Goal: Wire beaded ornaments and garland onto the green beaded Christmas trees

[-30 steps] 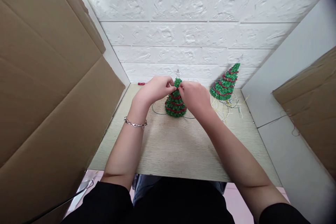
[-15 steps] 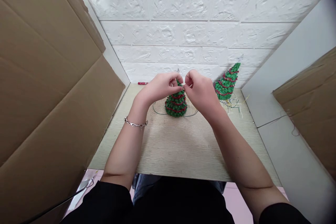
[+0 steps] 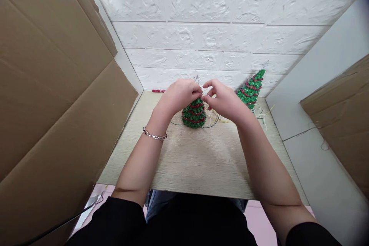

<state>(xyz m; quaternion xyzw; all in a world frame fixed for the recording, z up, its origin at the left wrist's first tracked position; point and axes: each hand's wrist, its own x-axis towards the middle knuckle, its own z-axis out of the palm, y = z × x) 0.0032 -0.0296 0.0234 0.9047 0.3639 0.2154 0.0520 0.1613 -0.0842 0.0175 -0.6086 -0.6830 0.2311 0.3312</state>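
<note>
A small green beaded Christmas tree (image 3: 193, 117) with red garland stands on the table, a clear star (image 3: 197, 79) at its tip. My left hand (image 3: 183, 94) is closed in a pinch at the upper part of this tree, on a thin pale string (image 3: 205, 94). Opposite it, my right hand (image 3: 223, 100) has thumb and forefinger apart, right beside the string; its other fingers are curled. Both hands hide much of the treetop. Whether the right fingers touch the string is hard to make out.
A second green tree (image 3: 251, 90) leans at the back right, with loose pale and yellow strings (image 3: 261, 114) around its base. A red pen-like item (image 3: 158, 91) lies by the white brick-patterned wall (image 3: 184, 38). Cardboard (image 3: 57, 84) borders the left side.
My right thumb and forefinger have spread apart. My left hand has rolled over and moved slightly right, its fingers now pressed together at the treetop.
</note>
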